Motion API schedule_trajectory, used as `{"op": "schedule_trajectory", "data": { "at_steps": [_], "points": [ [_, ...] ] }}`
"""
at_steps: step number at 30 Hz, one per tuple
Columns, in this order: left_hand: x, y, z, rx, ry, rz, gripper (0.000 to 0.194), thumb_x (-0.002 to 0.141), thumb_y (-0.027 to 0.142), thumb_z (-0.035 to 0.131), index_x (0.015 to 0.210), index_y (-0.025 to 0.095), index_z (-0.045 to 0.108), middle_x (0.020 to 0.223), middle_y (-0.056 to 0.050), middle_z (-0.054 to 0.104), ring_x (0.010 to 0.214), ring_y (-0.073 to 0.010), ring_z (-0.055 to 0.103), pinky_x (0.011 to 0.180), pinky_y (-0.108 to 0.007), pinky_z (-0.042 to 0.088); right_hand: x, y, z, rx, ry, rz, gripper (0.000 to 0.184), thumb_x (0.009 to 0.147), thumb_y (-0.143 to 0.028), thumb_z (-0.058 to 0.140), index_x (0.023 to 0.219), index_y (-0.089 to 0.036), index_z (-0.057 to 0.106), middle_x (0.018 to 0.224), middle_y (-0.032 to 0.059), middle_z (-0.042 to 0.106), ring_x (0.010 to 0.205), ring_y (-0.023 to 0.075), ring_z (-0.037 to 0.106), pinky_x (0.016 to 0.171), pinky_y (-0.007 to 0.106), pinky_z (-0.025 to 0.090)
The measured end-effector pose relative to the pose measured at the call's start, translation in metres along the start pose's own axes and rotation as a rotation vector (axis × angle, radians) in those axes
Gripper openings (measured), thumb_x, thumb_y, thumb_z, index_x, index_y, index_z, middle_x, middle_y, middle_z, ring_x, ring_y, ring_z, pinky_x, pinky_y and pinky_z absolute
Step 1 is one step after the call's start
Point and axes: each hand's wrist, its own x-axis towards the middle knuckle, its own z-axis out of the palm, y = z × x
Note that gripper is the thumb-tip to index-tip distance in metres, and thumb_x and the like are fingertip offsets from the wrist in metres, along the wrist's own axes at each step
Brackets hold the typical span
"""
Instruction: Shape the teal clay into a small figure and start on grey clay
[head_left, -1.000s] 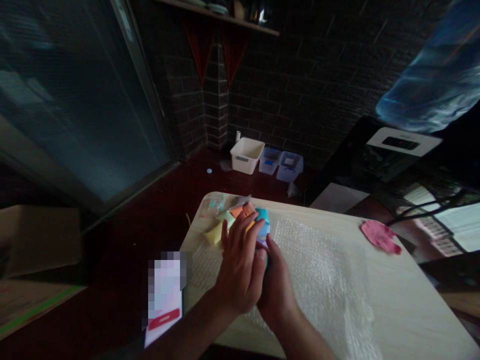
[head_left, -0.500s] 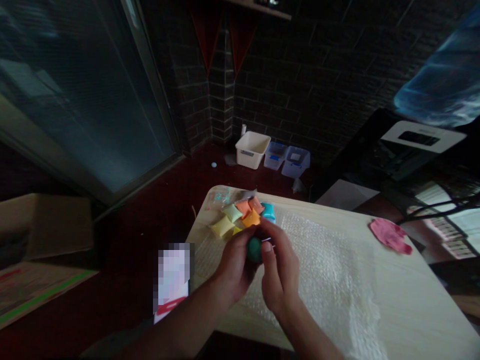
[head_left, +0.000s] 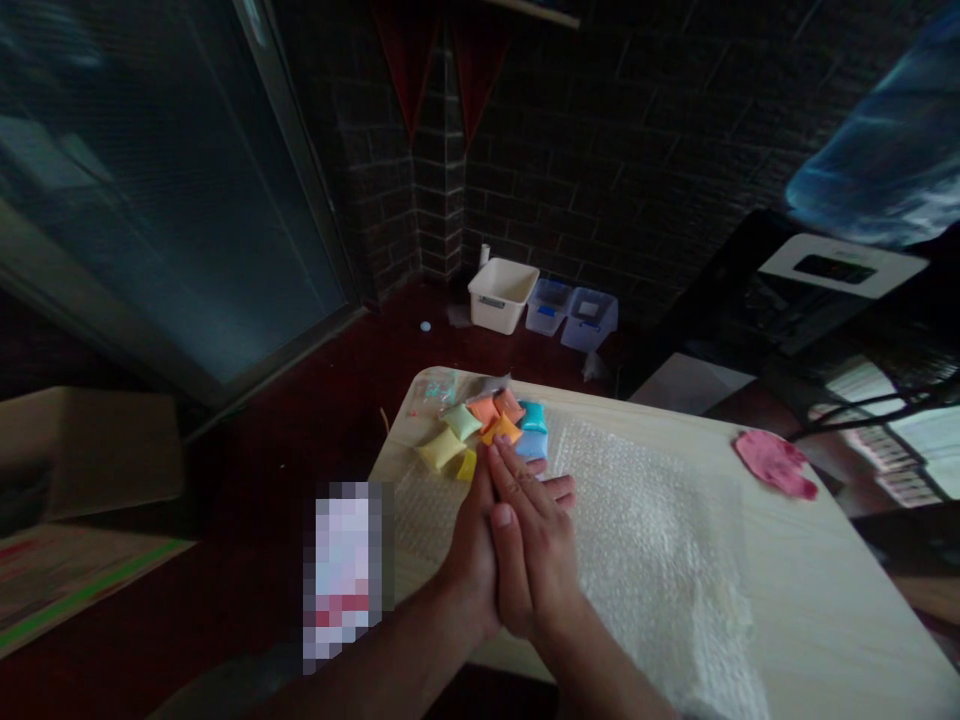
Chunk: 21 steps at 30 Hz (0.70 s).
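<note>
Over the near left part of the table, my left hand [head_left: 472,565] and my right hand [head_left: 541,545] are pressed palm to palm, fingers stretched out and pointing away from me. The right hand lies on top, its thumb along the left hand. The dark green ball of clay, visible a moment earlier, is hidden now, apparently between the palms. Just beyond the fingertips lie several small soft packets: an orange packet [head_left: 501,430], a pale yellow packet [head_left: 441,450], a pale green packet [head_left: 461,420], a teal packet [head_left: 532,416] and a light blue packet [head_left: 533,444].
Bubble wrap [head_left: 645,520] covers much of the wooden table [head_left: 817,560]. A pink flat piece [head_left: 774,462] lies at the right. A phone-like blurred object [head_left: 341,560] is by the left edge. Bins [head_left: 499,310] stand on the floor behind; a cardboard box [head_left: 112,450] is at left.
My hands have closed flat together, the right one moving over the left. The green ball has gone out of sight between them. The view has shifted slightly.
</note>
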Motion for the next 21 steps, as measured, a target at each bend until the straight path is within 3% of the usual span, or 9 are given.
{"op": "schedule_trajectory", "data": {
  "at_steps": [2, 4, 7, 9, 12, 15, 18, 19, 21],
  "points": [
    [-0.005, -0.011, 0.01, 0.02, 0.041, 0.093, 0.054, 0.094, 0.063, 0.046, 0.136, 0.035, 0.067, 0.143, -0.001, 0.068, 0.156, -0.0244, 0.036, 0.126, -0.041, 0.034, -0.001, 0.001, -0.002, 0.014, 0.006, -0.024, 0.066, 0.103, -0.025, 0.038, 0.168, -0.021, 0.025, 0.172, 0.0109, 0.034, 0.158, 0.0373, 0.031, 0.122, 0.065, 0.037],
    [-0.006, -0.007, 0.013, 0.148, 0.084, 0.214, 0.047, 0.097, 0.058, 0.045, 0.131, 0.036, 0.069, 0.138, -0.001, 0.071, 0.154, -0.0249, 0.04, 0.122, -0.043, 0.04, -0.001, 0.002, -0.005, 0.031, 0.02, -0.035, 0.069, 0.103, -0.031, 0.039, 0.169, -0.024, 0.02, 0.175, 0.0072, 0.024, 0.16, 0.0392, 0.024, 0.126, 0.066, 0.029],
    [-0.003, 0.023, 0.008, 0.306, -0.027, 0.135, 0.022, 0.094, 0.045, 0.064, 0.103, 0.032, 0.079, 0.113, -0.004, 0.081, 0.131, -0.0325, 0.065, 0.104, -0.046, 0.057, 0.002, 0.002, -0.007, 0.077, 0.105, 0.024, 0.069, 0.103, -0.04, 0.046, 0.168, -0.029, 0.024, 0.177, 0.0043, 0.018, 0.161, 0.0394, 0.017, 0.128, 0.067, 0.018],
    [0.0, 0.046, 0.002, 0.444, -0.032, 0.209, 0.027, 0.1, 0.044, 0.059, 0.11, 0.027, 0.078, 0.117, -0.007, 0.08, 0.124, -0.0314, 0.07, 0.101, -0.045, 0.059, 0.008, 0.0, -0.007, 0.244, 0.237, 0.187, 0.065, 0.104, -0.045, 0.048, 0.165, -0.03, 0.032, 0.175, 0.0044, 0.024, 0.161, 0.0363, 0.02, 0.129, 0.065, 0.016],
    [-0.003, 0.06, -0.003, 0.647, -0.073, 0.489, 0.038, 0.107, 0.039, 0.048, 0.137, 0.028, 0.068, 0.138, -0.009, 0.072, 0.135, -0.0292, 0.062, 0.117, -0.049, 0.047, 0.017, -0.006, -0.001, 0.764, 0.376, 0.561, 0.053, 0.107, -0.052, 0.04, 0.153, -0.029, 0.053, 0.16, 0.0069, 0.052, 0.151, 0.0309, 0.044, 0.125, 0.058, 0.031],
    [-0.01, 0.056, -0.005, 0.847, -0.24, 0.603, 0.049, 0.105, 0.03, 0.05, 0.154, 0.037, 0.053, 0.161, -0.002, 0.052, 0.155, -0.0298, 0.038, 0.13, -0.053, 0.023, 0.022, -0.007, 0.005, 1.046, 0.276, 0.758, 0.062, 0.107, -0.057, 0.031, 0.125, -0.019, 0.076, 0.122, 0.0127, 0.079, 0.127, 0.0322, 0.068, 0.111, 0.052, 0.05],
    [-0.013, 0.049, -0.006, 0.892, -0.191, 0.611, 0.056, 0.099, 0.025, 0.059, 0.154, 0.035, 0.053, 0.168, 0.003, 0.041, 0.162, -0.0291, 0.019, 0.133, -0.047, 0.0, 0.019, 0.0, 0.004, 0.85, 0.273, 0.715, 0.062, 0.107, -0.055, 0.035, 0.105, -0.016, 0.082, 0.094, 0.0123, 0.083, 0.097, 0.0308, 0.079, 0.089, 0.047, 0.063],
    [-0.012, 0.047, -0.005, 0.849, -0.133, 0.586, 0.053, 0.099, 0.025, 0.061, 0.151, 0.033, 0.057, 0.167, 0.001, 0.043, 0.162, -0.0284, 0.018, 0.133, -0.045, -0.002, 0.018, 0.003, 0.002, 0.744, 0.283, 0.681, 0.059, 0.107, -0.053, 0.036, 0.104, -0.017, 0.083, 0.091, 0.0116, 0.083, 0.092, 0.0298, 0.079, 0.084, 0.046, 0.064],
    [-0.009, 0.043, -0.003, 0.652, -0.032, 0.448, 0.044, 0.097, 0.031, 0.065, 0.141, 0.028, 0.067, 0.162, -0.003, 0.051, 0.16, -0.0275, 0.024, 0.133, -0.042, 0.005, 0.016, 0.008, -0.006, 0.557, 0.336, 0.59, 0.044, 0.107, -0.045, 0.045, 0.108, -0.02, 0.081, 0.097, 0.0106, 0.082, 0.095, 0.0288, 0.078, 0.085, 0.046, 0.064]
  ]
}}
